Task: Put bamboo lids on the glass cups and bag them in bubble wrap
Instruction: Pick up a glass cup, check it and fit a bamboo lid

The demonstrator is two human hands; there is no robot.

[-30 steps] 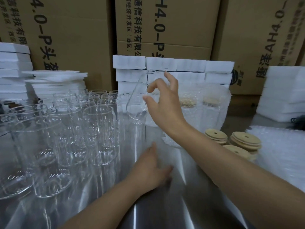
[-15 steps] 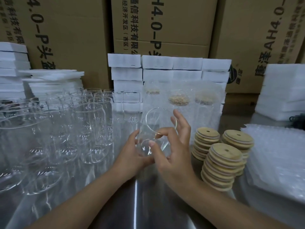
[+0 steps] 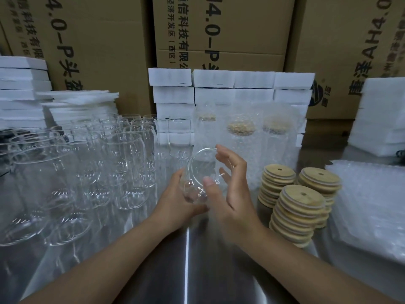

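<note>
A clear glass cup (image 3: 200,170) is tilted above the steel table, its mouth facing up and away from me. My left hand (image 3: 175,205) grips its base from the left and below. My right hand (image 3: 233,194) is on the cup's right side with the fingers spread and nearly straight; the thumb lies against the glass. Three stacks of round bamboo lids (image 3: 300,200) stand just to the right of my right hand. A pile of flat bubble wrap bags (image 3: 370,207) lies at the far right. Three lidded cups in bubble wrap (image 3: 241,137) stand behind my hands.
Many bare glass cups (image 3: 87,167) crowd the left half of the steel table (image 3: 188,270). White foam blocks (image 3: 232,80) are stacked at the back, with more at the left and right edges. Cardboard cartons (image 3: 219,29) form a wall behind.
The right hand brought the cup from up high down to the table centre, the left hand took hold of its base, and the right fingers have now loosened and spread.
</note>
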